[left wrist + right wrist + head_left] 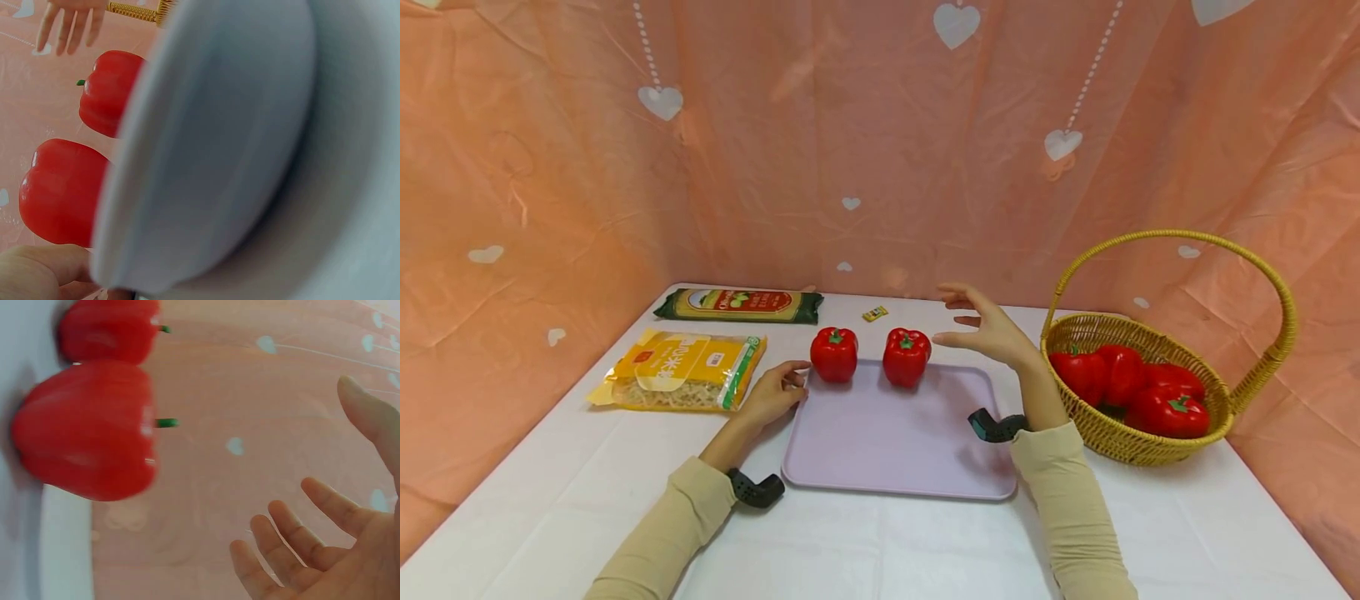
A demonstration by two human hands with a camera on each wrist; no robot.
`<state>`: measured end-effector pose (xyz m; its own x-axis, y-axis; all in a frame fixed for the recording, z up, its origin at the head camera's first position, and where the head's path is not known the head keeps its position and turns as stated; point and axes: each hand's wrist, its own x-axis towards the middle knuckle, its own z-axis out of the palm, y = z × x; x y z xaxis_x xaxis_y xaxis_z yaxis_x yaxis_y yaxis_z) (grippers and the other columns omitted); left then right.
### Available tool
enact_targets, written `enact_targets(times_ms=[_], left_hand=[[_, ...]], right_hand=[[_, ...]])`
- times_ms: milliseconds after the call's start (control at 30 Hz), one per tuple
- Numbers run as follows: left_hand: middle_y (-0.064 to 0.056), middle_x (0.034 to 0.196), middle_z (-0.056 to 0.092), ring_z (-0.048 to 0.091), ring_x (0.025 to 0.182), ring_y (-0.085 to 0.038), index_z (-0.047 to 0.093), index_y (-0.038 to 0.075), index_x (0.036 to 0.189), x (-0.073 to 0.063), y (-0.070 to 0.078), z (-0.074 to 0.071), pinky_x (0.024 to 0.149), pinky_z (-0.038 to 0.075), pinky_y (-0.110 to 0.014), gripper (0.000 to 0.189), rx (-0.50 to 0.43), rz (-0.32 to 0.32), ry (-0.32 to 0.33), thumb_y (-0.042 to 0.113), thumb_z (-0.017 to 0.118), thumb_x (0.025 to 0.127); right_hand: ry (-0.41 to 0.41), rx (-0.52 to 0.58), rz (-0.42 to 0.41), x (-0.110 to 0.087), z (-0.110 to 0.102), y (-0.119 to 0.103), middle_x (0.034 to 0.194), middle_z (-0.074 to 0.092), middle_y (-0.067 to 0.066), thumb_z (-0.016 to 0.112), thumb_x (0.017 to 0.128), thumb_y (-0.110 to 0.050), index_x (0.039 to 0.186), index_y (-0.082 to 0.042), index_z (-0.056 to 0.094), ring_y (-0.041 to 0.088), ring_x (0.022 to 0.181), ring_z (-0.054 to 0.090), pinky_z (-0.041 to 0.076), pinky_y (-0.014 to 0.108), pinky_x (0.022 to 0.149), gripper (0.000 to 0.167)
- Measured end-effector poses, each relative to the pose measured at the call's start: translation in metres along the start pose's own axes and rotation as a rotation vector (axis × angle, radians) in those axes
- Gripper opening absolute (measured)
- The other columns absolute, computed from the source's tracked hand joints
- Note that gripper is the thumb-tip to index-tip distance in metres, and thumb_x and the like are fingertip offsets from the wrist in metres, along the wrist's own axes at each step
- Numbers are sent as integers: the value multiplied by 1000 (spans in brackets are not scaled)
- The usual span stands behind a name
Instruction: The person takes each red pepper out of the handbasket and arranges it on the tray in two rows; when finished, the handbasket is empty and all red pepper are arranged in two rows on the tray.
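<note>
Right grip hanging wide beside two peppers

The right arm is reaching forward along the right side of the tray, its grip raised and pointing inward. The fingers are standing apart, the thumb well away from them, and they are holding nothing. The left arm is slanting in from the near left; the left grip is resting low, fingers bent at the tray's left rear corner. Whether they are pinching the rim, I cannot tell.

The two peppers are standing side by side at the tray's rear edge, stems up, a gap between them. The right thumb is hanging near the right one, apart from it. To the right, on the white surface, a basket is holding at least four more peppers under its handle.

Left of the tray, an orange bag is showing large pale characters, 米 among them. Behind it, a long pack is bearing a red label, its lettering apparently starting "Ol". A yellow packet is lying behind the peppers, its print too small to read.
</note>
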<state>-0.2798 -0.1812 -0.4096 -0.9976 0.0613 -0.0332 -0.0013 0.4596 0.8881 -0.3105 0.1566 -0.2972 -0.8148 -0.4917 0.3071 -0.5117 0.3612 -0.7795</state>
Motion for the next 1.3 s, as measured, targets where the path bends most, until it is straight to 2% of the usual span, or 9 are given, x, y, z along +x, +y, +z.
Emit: enact_targets(times_ms=[233,400,567,667,867,1100,1300], left_hand=[[-14,100,53,47,78,-20,46,1,132,-1,0,0,67,45,-24,48,-13,-14,-8,1,56,85],[-14,99,53,47,79,-20,46,1,132,-1,1,0,67,44,-24,48,-16,-21,-5,1,56,85],[-14,99,53,47,80,-20,46,1,132,-1,0,-1,67,44,-24,48,-10,-12,-2,1,56,85],[-13,99,53,47,79,-21,47,1,131,-1,0,-1,66,43,-24,48,-7,-9,3,1,56,85],[-13,98,53,46,78,-20,48,1,131,0,0,-1,64,43,-24,48,-5,-12,1,1,57,84],[-13,98,53,46,78,-20,47,2,131,-1,0,-1,64,43,-24,48,0,-23,2,2,57,85],[-13,100,53,47,79,-20,47,2,132,0,1,-1,65,44,-24,48,3,-27,1,2,57,85]], right_hand=[[-1,8,-81,-16,-22,-11,133,45,10,73,77,-8,137,-5,40,26,121,42,33,47,103,68],[-24,-43,-100,-34,-43,-12,129,49,8,72,77,-5,131,-4,47,20,117,44,34,47,102,59],[-48,-135,-7,-56,-71,-6,123,52,6,71,81,-10,124,-5,51,14,110,50,41,34,96,48],[-56,-137,58,-66,-88,1,120,53,4,68,83,-12,124,-4,50,13,105,55,44,24,90,45],[-32,-90,69,-76,-116,18,115,56,6,64,85,-6,125,1,47,8,102,57,49,20,79,43],[50,-135,126,-81,-136,37,114,59,-7,63,87,-10,126,-5,49,14,108,55,47,17,80,42],[53,-164,167,-85,-147,45,111,56,-13,61,88,-14,128,-5,47,2,102,53,46,15,78,43]])
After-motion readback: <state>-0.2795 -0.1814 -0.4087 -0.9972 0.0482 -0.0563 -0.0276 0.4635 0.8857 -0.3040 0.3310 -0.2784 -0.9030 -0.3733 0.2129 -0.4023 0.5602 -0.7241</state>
